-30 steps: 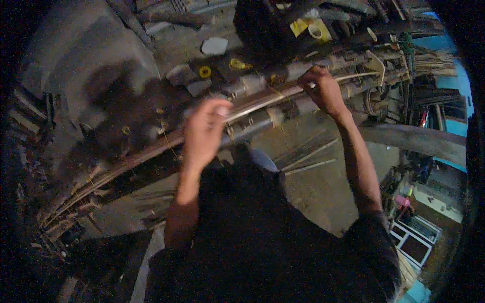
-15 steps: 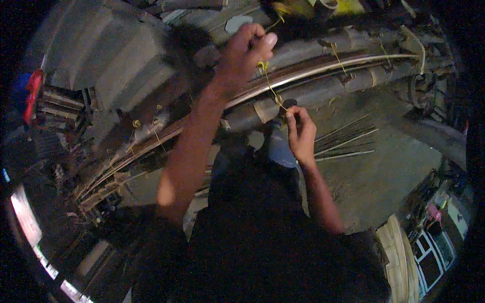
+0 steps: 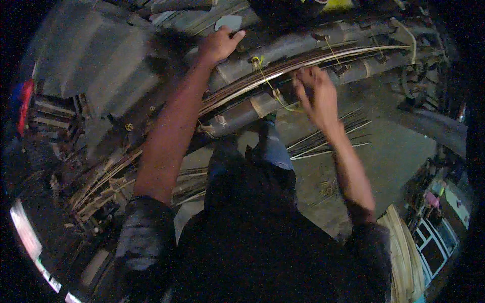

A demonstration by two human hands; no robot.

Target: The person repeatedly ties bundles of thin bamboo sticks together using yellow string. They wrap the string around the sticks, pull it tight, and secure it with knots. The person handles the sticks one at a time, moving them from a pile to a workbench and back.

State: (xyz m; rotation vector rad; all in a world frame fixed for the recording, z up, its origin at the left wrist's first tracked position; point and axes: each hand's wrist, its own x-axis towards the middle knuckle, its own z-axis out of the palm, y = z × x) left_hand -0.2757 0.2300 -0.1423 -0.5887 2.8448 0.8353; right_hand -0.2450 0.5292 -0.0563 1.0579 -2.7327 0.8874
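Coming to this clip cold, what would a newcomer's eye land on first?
Probably the long, gently curved bundle of strips, running from lower left to upper right across the view. Next, the bright yellow cord crossing it near the middle, between the left hand on its far side and the right hand at its near edge. A red object also stands out at the far left.

This looks like a dim workshop. Long, thin brown strips [image 3: 233,94] lie between thick, grey-brown round poles [image 3: 235,118], and slender pale sticks [image 3: 309,154] litter the grey floor [image 3: 394,151].
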